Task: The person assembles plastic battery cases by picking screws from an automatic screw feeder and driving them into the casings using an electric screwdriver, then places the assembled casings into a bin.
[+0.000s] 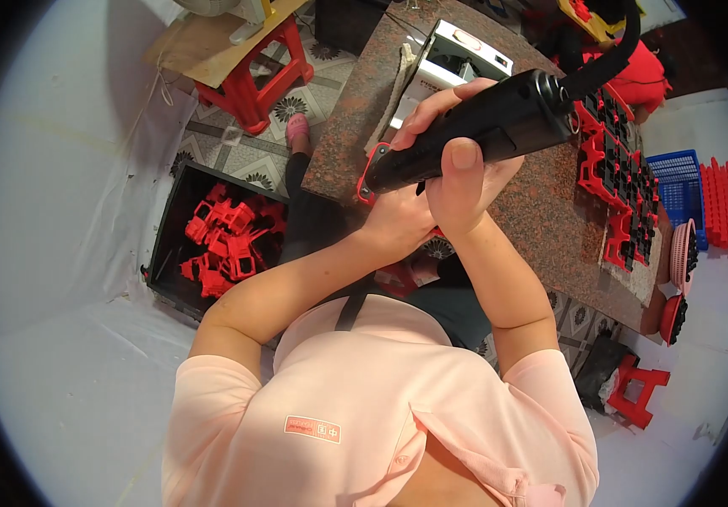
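Note:
My right hand (470, 194) is wrapped round a black electric screwdriver (491, 122), with a cable (613, 72) running from its rear end towards the upper right. The tool's front end points left, at a small red plastic part with black pieces (372, 173). Below the screwdriver, my left hand (399, 221) is closed around this part. The screwdriver hides much of the part and some of the left fingers. Whether the bit touches a screw I cannot tell. Just beyond my right fingers stands a white screw feeder-like box (453, 63) on the speckled stone table (533, 220).
A black bin (169, 245) of loose red plastic parts (229, 241) stands at the left. Rows of red-and-black assemblies (618, 169) line the table's right side. Beyond are a blue basket (677, 182), pink bowls (683, 253) and red stools (254, 80). A person in red (639, 80) is at upper right.

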`<state>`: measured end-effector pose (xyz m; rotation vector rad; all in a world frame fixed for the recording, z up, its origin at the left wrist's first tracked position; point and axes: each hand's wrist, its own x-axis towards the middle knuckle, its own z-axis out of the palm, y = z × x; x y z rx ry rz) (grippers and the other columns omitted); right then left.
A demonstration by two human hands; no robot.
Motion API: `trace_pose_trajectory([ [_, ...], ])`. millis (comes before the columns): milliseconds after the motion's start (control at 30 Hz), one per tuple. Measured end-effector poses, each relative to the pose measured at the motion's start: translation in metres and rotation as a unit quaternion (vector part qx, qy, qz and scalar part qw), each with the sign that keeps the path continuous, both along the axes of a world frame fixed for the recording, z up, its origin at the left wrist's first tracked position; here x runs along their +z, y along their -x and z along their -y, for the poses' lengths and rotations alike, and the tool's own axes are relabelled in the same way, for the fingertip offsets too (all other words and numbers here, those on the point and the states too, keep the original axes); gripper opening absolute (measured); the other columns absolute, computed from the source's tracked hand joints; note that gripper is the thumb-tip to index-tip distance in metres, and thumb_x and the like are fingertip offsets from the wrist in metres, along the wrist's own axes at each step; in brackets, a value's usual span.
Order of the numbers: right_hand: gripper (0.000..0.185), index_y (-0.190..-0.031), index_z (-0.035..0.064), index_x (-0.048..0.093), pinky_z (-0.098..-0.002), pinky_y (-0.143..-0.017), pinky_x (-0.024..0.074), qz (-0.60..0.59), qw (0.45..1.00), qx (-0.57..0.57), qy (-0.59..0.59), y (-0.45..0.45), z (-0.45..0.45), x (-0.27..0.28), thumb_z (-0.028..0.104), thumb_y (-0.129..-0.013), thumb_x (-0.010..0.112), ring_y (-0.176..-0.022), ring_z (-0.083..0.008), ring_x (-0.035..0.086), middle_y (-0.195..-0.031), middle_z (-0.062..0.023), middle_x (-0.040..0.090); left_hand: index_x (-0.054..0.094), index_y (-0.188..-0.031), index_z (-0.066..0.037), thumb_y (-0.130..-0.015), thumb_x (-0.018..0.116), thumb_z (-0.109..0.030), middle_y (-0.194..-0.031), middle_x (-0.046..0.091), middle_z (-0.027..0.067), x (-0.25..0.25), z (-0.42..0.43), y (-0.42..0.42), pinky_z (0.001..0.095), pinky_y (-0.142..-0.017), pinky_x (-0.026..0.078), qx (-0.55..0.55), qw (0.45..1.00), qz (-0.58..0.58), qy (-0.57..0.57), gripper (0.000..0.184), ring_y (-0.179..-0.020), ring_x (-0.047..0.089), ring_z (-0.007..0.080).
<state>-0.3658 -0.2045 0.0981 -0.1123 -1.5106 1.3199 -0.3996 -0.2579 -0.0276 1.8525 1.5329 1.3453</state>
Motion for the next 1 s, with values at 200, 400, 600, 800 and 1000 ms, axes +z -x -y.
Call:
trace_pose_trajectory([
  [200,0.053,-0.109,-0.0030,0.044,-0.0300,-0.056,0.0511,-0.069,0.997,0.017,0.038,-0.002,0.001,-0.002,0.030,-0.079,0.073,-0.063,-0.0186,0.059,-0.076,-0.0145,0.059,0.062,-0.109,-0.006,-0.072,0.070,-0.023,-0.110,0.055,0.0124,-0.008,0.004,-0.002,0.0464,-0.084,0.044,0.042,0.986,-0.128,-0.094,0.042,-0.103,0.053,0.0330],
  [400,0.057,-0.112,-0.0007,0.042,-0.0330,-0.059,0.0529,-0.040,0.999,0.010,0.016,-0.007,0.002,-0.002,0.036,-0.081,0.071,-0.065,-0.0195,0.059,-0.078,-0.0150,0.058,0.062,-0.110,-0.010,-0.072,0.070,-0.025,-0.111,0.055,0.0091,-0.006,0.008,-0.002,0.0442,-0.086,0.044,0.058,0.976,-0.193,-0.076,0.041,-0.104,0.055,0.0298],
  [600,0.059,-0.113,0.0004,0.040,-0.0324,-0.060,0.0538,0.034,0.999,-0.001,-0.019,-0.002,0.010,0.000,0.040,-0.082,0.070,-0.064,-0.0183,0.059,-0.078,-0.0143,0.058,0.058,-0.116,-0.008,-0.075,0.068,-0.021,-0.116,0.056,0.0115,0.000,0.003,-0.002,0.0425,-0.089,0.044,0.045,0.988,-0.073,-0.131,0.045,-0.107,0.055,0.0294],
  [800,0.056,-0.113,0.0003,0.040,-0.0312,-0.059,0.0533,0.041,0.999,0.014,-0.021,0.000,0.011,0.000,0.037,-0.083,0.070,-0.065,-0.0187,0.060,-0.078,-0.0140,0.058,0.059,-0.114,-0.005,-0.076,0.065,-0.013,-0.114,0.058,0.0129,-0.044,-0.016,-0.010,0.0415,-0.091,0.045,-0.042,0.992,0.076,-0.096,0.040,-0.109,0.055,0.0306],
  [1000,0.058,-0.109,-0.0024,0.041,-0.0305,-0.056,0.0523,-0.080,0.996,0.020,0.046,-0.004,0.001,-0.004,0.029,-0.076,0.077,-0.062,-0.0179,0.059,-0.076,-0.0147,0.059,0.064,-0.105,-0.007,-0.073,0.063,-0.010,-0.113,0.059,0.0119,-0.053,-0.022,-0.004,0.0444,-0.092,0.045,0.084,0.928,-0.313,-0.185,0.032,-0.112,0.054,0.0312],
])
